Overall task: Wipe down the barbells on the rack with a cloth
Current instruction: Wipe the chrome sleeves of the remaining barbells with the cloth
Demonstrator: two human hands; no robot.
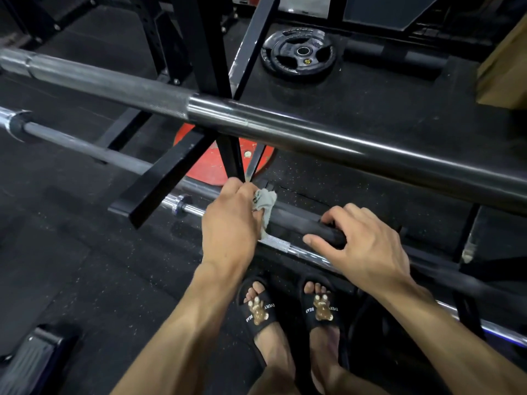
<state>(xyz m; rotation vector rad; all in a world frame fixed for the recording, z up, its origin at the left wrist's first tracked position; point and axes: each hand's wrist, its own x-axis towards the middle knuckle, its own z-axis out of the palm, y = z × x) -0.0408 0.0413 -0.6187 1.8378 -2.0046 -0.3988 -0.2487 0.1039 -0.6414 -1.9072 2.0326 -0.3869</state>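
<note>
While the left hand (231, 220) bunches the soft grey cloth (265, 205) against the low black barbell (299, 220) on the rack, the right hand (362, 243) curls over the same bar to steady it. Bar likely heavy, rigid; cloth limp, so grip it wadded.

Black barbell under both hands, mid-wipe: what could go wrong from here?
1. The right hand grips the black barbell near the cloth held by the left hand; a long stroke could run into those fingers.
2. The toes are bare in open slides right below the bars; a bar that rolls off could land on them.
3. The upper barbell hangs close overhead, so rising could mean a bump.
</note>
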